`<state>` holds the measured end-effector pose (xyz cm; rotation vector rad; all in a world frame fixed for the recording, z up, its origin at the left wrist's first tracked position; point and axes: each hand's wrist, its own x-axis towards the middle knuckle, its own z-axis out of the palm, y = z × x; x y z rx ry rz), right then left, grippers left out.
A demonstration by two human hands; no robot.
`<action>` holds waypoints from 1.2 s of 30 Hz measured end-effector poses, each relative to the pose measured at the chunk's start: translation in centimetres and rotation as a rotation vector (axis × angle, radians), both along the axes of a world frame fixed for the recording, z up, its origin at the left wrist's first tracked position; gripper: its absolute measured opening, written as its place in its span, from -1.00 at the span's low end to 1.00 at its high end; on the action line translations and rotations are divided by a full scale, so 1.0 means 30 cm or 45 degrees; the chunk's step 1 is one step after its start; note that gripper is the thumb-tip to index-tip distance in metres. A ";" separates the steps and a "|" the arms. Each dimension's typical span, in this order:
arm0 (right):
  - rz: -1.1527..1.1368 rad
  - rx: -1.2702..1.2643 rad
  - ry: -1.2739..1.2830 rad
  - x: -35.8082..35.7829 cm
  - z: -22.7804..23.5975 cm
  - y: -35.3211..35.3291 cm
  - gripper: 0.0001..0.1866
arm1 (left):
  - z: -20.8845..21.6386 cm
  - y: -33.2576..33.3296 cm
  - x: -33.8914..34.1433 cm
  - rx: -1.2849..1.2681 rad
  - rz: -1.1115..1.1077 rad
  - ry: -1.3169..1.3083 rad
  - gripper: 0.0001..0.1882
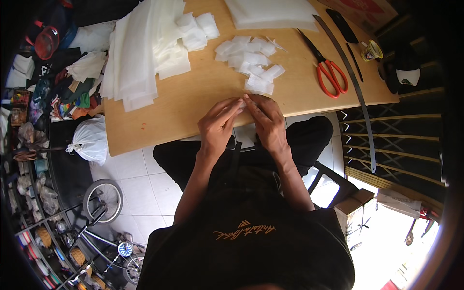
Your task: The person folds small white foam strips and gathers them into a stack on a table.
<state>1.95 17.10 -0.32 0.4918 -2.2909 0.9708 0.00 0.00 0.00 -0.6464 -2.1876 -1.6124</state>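
At the table's near edge, my left hand (pixel 218 122) and my right hand (pixel 268 121) meet at the fingertips. Both are closed in a pinch around a small whitish piece (pixel 240 103), mostly hidden by the fingers. Just beyond them lies a loose pile of small translucent white rectangles (pixel 249 58), the closest one almost at my right fingertips. Further left are long translucent white strips (pixel 133 58) in overlapping layers, with a stack of small squares (pixel 195 33) by their right side. Red-handled scissors (pixel 328 72) rest on the right, blades pointing away, partly apart.
A long thin metal strip (pixel 357 89) hangs over the table's (pixel 183 106) right edge. White sheets (pixel 273 13), a black flat object (pixel 341 25) and a small yellow cup (pixel 371 50) sit at the back. A white bag (pixel 92 140) and a bicycle (pixel 104 200) stand left.
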 end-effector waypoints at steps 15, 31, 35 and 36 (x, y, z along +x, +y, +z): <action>-0.187 -0.201 -0.172 0.064 0.004 0.112 -0.50 | 0.082 0.084 -0.104 -0.271 0.224 -0.234 -0.63; -0.211 -0.261 -0.250 0.067 0.016 0.158 -0.57 | 0.115 0.074 -0.131 -0.178 0.156 -0.646 -0.77; -0.196 -0.223 -0.259 0.058 0.030 0.142 -0.56 | 0.123 0.025 -0.126 -0.511 0.257 -0.335 -0.75; -0.196 -0.216 -0.260 0.057 0.033 0.141 -0.56 | 0.126 0.010 -0.128 -0.543 0.266 -0.295 -0.74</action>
